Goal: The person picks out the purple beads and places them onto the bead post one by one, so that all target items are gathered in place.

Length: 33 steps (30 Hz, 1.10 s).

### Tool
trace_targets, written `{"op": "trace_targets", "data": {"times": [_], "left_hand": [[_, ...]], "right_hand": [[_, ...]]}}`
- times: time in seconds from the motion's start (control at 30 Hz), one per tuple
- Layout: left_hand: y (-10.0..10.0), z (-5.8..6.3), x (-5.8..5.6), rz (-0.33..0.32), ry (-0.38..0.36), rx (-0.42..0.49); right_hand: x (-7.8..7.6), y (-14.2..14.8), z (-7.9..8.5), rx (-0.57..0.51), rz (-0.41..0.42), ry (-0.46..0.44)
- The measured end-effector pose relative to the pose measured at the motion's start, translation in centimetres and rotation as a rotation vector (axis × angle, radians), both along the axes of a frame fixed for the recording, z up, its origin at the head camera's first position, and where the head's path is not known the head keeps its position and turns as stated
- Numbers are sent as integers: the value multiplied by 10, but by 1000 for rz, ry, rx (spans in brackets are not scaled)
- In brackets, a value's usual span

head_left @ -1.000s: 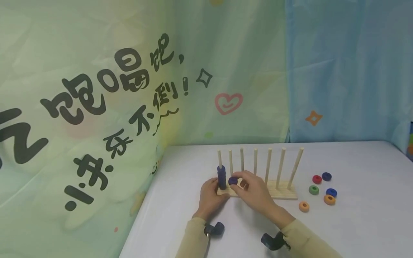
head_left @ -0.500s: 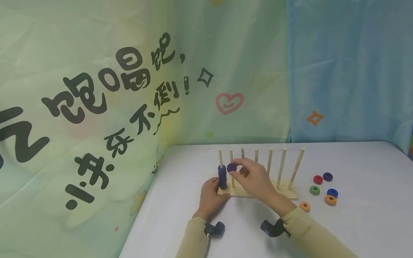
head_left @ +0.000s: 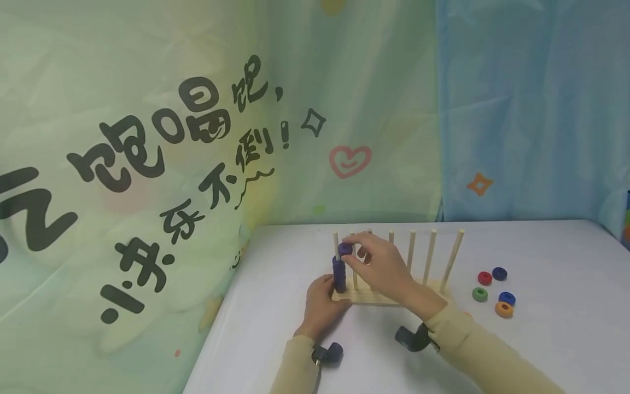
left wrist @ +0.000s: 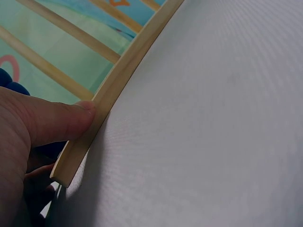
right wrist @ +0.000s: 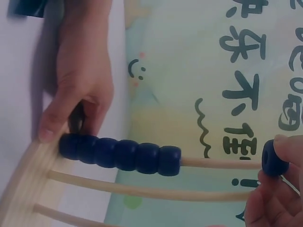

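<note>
A wooden peg rack (head_left: 374, 297) with a row of upright pegs stands on the table. Its leftmost peg carries a stack of dark blue beads (right wrist: 125, 153). My left hand (head_left: 322, 307) grips the left end of the base, thumb (left wrist: 71, 120) against the front edge; its other fingers are partly hidden behind. Between thumb and fingertips, my right hand (head_left: 384, 262) pinches one dark blue bead (right wrist: 274, 158), purplish in the head view. That bead is at the upper end of the leftmost peg, above the stack; whether the peg enters its hole I cannot tell.
Loose beads lie right of the rack: red (head_left: 484, 278), green (head_left: 479, 294), orange (head_left: 504, 310) and two blue, one blue bead (head_left: 507, 298) beside the orange. Another orange bead (head_left: 467, 314) is mostly hidden by the right forearm. Printed curtains (head_left: 384, 109) hang behind the white table (head_left: 551, 350).
My right hand has lifted the blue bead from low by the second peg, up and leftward to the upper part of the leftmost peg. The left hand keeps its grip on the base.
</note>
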<state>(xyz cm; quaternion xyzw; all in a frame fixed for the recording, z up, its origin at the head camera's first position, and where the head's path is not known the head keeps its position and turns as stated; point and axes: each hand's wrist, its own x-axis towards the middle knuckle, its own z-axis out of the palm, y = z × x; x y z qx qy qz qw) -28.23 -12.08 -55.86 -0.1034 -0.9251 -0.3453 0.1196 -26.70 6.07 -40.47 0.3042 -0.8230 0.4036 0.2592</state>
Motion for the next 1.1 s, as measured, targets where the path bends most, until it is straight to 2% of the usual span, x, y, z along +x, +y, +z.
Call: {"op": "trace_targets", "data": {"times": [0.27, 0.47, 0.6, 1.1], "left_hand": [[1, 5, -2, 1, 38, -11], [0, 7, -1, 5, -3, 2], [0, 8, 0, 4, -22, 19], [0, 4, 3, -1, -32, 10]], "right_hand": [[-9, -5, 16, -56, 23, 24], [-14, -11, 24, -107, -10, -31], [-17, -16, 28, -110, -32, -34], [-21, -23, 21, -90, -70, -69]]}}
